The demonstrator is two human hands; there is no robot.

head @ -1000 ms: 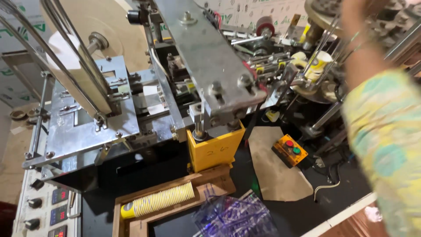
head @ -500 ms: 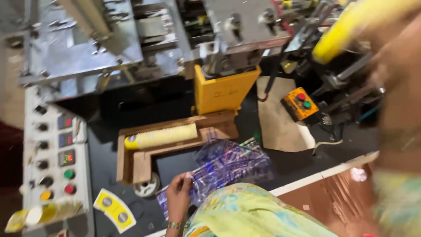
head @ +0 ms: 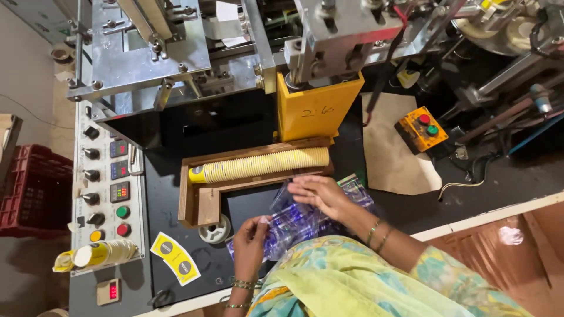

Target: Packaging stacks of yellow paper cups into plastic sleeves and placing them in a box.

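Two hands are working low in the centre of the head view, and we are seeing both on a clear plastic bag [head: 299, 220] with purple print. The left hand [head: 249, 238] is pinching the bag's lower left edge between thumb and fingers, closed on the film. The right hand [head: 317, 194] is lying flatter on the bag's upper part, fingers spread and only lightly curled over it; whether it is actually gripping we cannot tell.

Room around the hands is looking tight. Just above the right hand, a wooden tray [head: 197, 202] is running left to right, with a long stack of yellow paper cups [head: 258, 166] lying on its side inside it. Above that, a yellow machine block [head: 314, 111] is closing off the top. To the left, a control panel [head: 108, 194] with knobs and coloured buttons is standing well apart from the bag. To the right, a brown paper sheet [head: 390, 152] and an orange button box [head: 420, 129] are sitting on the dark table [head: 176, 246], leaving some open surface between them and the bag.

The bag itself is looking crumpled, glossy and see-through, lying on the table just below the tray.
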